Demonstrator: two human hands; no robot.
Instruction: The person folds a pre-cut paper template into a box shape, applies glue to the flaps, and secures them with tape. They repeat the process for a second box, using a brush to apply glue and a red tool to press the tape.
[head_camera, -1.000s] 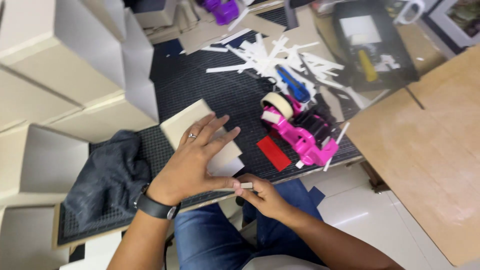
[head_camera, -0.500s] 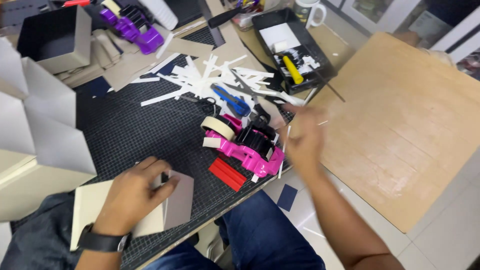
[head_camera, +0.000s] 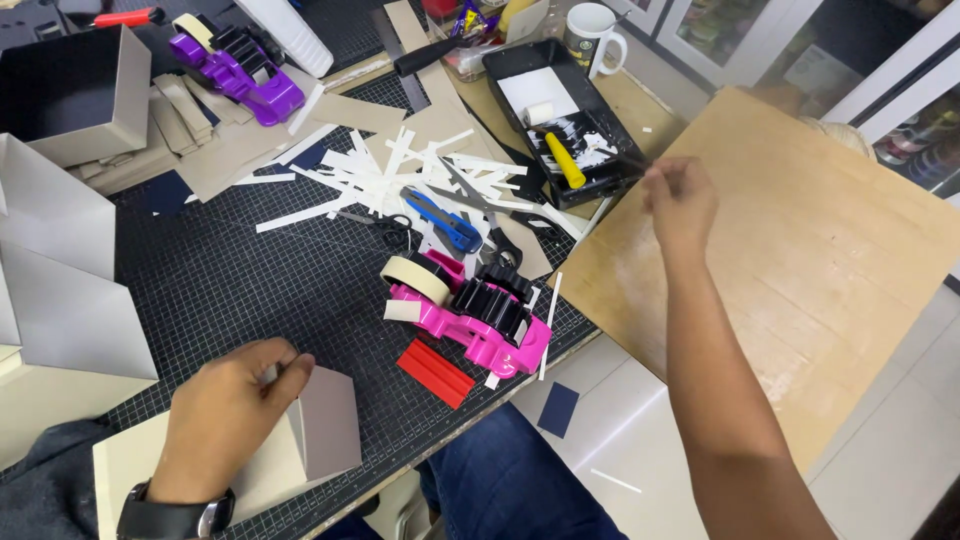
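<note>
Right hand (head_camera: 680, 200) reached tray (head_camera: 520, 60) (roller (head_camera: 565, 160) diagonal).

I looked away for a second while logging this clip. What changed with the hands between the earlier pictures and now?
The right hand left the cardboard piece near the body and reached out across the mat to the black tray with the yellow roller; what its fingers hold is too blurred to tell. The left hand stayed pressed on the cardboard piece. The pink tape dispenser stayed put.
</note>
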